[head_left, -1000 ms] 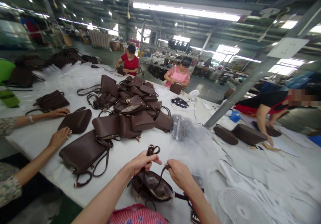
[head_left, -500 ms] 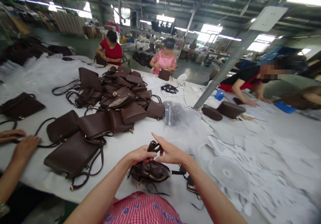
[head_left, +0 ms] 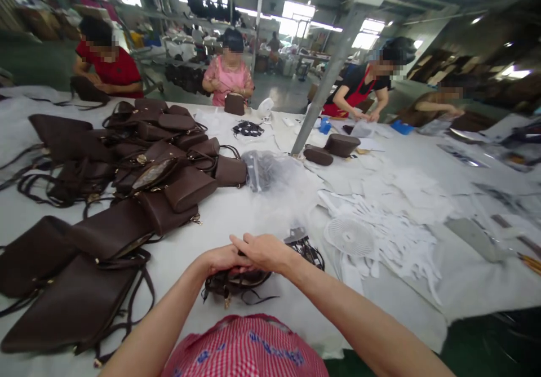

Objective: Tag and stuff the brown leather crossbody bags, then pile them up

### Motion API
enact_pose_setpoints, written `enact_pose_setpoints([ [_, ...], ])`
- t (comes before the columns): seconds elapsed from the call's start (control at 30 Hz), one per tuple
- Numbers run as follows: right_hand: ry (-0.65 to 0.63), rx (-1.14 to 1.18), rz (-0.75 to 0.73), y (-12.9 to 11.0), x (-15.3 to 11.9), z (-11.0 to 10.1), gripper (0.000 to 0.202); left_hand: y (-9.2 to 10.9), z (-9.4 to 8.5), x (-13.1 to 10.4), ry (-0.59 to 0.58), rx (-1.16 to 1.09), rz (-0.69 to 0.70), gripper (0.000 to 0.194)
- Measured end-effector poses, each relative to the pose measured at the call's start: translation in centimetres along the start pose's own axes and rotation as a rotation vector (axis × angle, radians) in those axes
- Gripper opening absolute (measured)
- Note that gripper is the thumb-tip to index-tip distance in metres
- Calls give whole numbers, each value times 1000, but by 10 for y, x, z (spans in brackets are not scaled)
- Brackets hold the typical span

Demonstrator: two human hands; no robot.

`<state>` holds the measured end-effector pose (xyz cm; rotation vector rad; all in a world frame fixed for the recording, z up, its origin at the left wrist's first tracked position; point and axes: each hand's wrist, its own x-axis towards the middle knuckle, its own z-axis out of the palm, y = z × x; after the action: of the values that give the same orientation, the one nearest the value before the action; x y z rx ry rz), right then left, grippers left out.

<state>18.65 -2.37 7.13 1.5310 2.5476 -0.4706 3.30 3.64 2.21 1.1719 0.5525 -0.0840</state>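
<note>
A small dark brown handbag [head_left: 239, 284] lies on the table close in front of me, its strap gathered upward and a gold-coloured pull hanging at its left end. My left hand [head_left: 223, 258] is closed round the gathered strap. Crossing over from the right, my right hand [head_left: 267, 251] bends its fingers over the same strap, on top of the left fingers. Only a bit of dark strap shows between the hands; most of it is hidden. Beside my right wrist lies a bunch of black hang tags with cords [head_left: 310, 252].
A heap of brown handbags [head_left: 122, 219] covers the left side. A clear plastic bag [head_left: 262, 171], white strips [head_left: 393, 236] and a round white fan grille [head_left: 350, 236] lie ahead and right. A metal post [head_left: 323, 92] rises through the table. Several people work across it.
The view has turned right, and a co-worker's hands at the left have left it. My right hand's stretched forefinger has folded down over my left hand and the strap.
</note>
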Motion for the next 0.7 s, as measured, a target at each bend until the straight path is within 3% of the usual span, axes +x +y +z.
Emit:
enact_pose_setpoints([
  [0.07, -18, -47, 47, 0, -2, 4, 29, 5, -2, -2, -25, 7, 25, 10],
  [0.17, -25, -91, 104, 4, -7, 8, 28, 6, -4, -11, -58, 51, 68, 16],
  [0.27, 52, -61, 187, 2, -12, 18, 29, -9, -2, -20, 26, 72, 118, 24],
  [0.4, 380, 95, 151, -4, -34, 60, 56, -44, 2, -24, 224, -18, 124, 37],
  [0.43, 483, 149, 206, -2, -45, 75, 60, -51, 1, -23, 278, -73, 117, 39],
  [0.5, 616, 243, 503, 9, -71, 109, 40, -60, 0, -20, 371, -210, 115, 42],
  [0.53, 605, 268, 696, 18, -85, 126, 29, -63, -2, -19, 413, -278, 123, 42],
  [0.6, 401, 290, 948, 38, -109, 155, 29, -64, -4, -16, 489, -372, 144, 45],
  [0.7, 260, 301, 1004, 68, -126, 185, 26, -61, -2, -13, 555, -375, 154, 48],
])
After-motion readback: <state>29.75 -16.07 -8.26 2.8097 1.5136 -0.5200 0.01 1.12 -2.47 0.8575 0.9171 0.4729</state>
